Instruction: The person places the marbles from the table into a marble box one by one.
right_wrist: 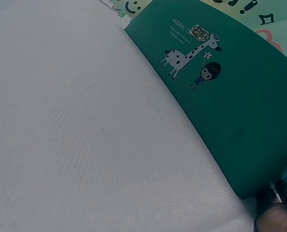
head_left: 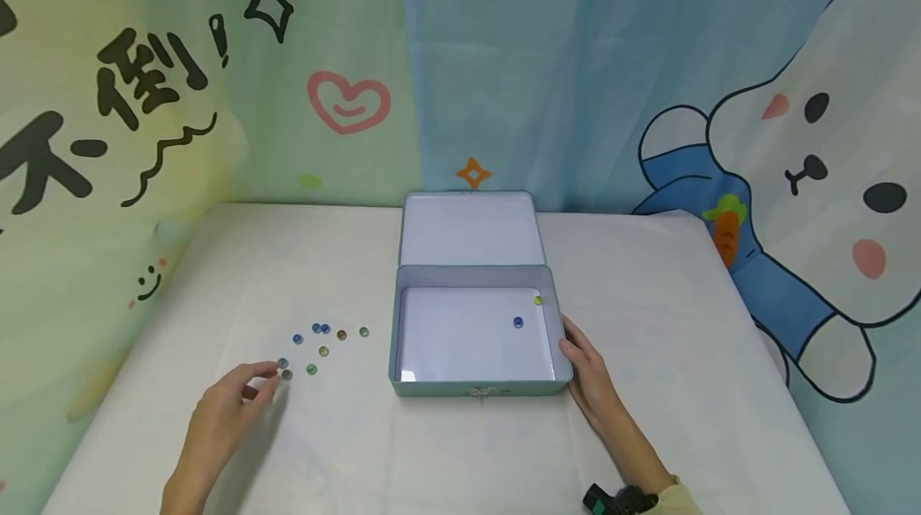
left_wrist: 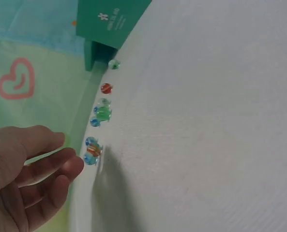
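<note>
My left hand [head_left: 229, 411] is at the near left end of a loose group of glass marbles. Its thumb and fingertips are beside a blue marble [head_left: 283, 363] and a dark marble [head_left: 287, 375]. In the left wrist view, its loosely bent fingers [left_wrist: 51, 169] hold nothing. A green metal box [head_left: 480, 389] stands to the right, its lid [head_left: 471, 229] raised at the back. Inside lie a blue marble [head_left: 518, 322] and a yellow-green marble [head_left: 538, 301]. My right hand [head_left: 593, 379] rests against the box's right wall, fingers mostly straight; some are hidden.
Several more marbles lie between my left hand and the box, including a green marble [head_left: 312, 369], a reddish-brown marble [head_left: 341, 334] and a pale green marble [head_left: 364, 332]. A white cloth [head_left: 460, 459] covers the table. A printed curtain [head_left: 496, 59] hangs behind it.
</note>
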A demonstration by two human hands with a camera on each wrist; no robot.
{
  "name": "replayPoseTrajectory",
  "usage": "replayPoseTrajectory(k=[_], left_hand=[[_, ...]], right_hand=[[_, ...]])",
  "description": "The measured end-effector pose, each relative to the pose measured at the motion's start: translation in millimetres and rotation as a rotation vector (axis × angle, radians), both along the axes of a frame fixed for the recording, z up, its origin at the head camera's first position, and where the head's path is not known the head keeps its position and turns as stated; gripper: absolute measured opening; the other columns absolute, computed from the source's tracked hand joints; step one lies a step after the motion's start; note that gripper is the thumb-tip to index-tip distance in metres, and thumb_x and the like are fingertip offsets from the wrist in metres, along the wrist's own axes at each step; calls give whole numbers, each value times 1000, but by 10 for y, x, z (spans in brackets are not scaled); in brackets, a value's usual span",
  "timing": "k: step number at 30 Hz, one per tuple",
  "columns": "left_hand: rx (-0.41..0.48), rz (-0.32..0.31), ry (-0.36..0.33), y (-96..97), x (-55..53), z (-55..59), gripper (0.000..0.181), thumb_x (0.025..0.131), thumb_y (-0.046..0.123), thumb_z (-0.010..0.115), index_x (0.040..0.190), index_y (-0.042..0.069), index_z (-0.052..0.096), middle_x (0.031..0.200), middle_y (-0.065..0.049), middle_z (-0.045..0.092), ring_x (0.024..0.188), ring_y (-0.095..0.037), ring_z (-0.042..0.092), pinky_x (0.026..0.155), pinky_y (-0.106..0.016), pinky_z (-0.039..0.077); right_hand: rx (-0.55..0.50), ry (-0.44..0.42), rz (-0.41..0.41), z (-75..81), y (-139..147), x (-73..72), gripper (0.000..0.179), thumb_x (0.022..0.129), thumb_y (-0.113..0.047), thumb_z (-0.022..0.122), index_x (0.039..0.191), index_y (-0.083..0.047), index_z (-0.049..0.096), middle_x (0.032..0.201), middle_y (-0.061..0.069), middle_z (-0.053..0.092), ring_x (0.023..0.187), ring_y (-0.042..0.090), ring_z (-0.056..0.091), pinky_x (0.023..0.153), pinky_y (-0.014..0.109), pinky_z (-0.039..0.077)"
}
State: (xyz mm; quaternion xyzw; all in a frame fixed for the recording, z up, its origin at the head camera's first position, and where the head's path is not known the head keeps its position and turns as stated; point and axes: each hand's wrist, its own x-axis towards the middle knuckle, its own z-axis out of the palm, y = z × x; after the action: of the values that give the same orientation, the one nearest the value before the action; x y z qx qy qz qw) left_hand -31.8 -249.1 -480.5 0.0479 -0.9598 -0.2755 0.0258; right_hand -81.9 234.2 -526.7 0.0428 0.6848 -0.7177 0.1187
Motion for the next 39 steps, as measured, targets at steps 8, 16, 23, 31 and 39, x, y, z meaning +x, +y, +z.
replayPoseTrajectory(k=[8,16,23,31,39], left_hand=[[-60,-5,6,72,-17,-111,20,85,17,73,105,14,73,98,-3,72,68,-9,60,53,-20,40],[-131,12,31,114,-69,-147,21,82,19,75,101,11,75,91,-3,69,69,-14,65,52,-22,41],[-161,9,-38,119,-86,-159,23,83,14,74,105,8,73,94,-9,70,71,-19,66,55,-27,46],[-173,10,-37,146,-82,-181,22,83,15,75,104,9,74,92,-7,70,70,-17,65,55,-27,46],[-137,7,-18,136,-62,-132,21,83,18,75,103,12,75,92,-4,71,70,-16,66,54,-25,43]], right_hand=[[-7,1,-3,21,-14,-4,59,102,-23,40,155,-9,18,164,10,12,152,29,5,104,5,28],[-23,8,-4,13,-25,-3,58,102,-22,41,155,-9,19,164,11,13,152,29,6,107,9,27],[-6,-2,-7,-4,-11,-3,58,102,-22,40,155,-11,18,164,9,13,153,27,5,101,3,28],[-5,-2,-7,-6,0,-6,58,103,-22,39,155,-11,18,164,9,13,153,27,5,107,7,26],[-7,2,3,15,-12,3,60,102,-25,41,155,-10,17,164,10,11,153,28,3,113,14,23]])
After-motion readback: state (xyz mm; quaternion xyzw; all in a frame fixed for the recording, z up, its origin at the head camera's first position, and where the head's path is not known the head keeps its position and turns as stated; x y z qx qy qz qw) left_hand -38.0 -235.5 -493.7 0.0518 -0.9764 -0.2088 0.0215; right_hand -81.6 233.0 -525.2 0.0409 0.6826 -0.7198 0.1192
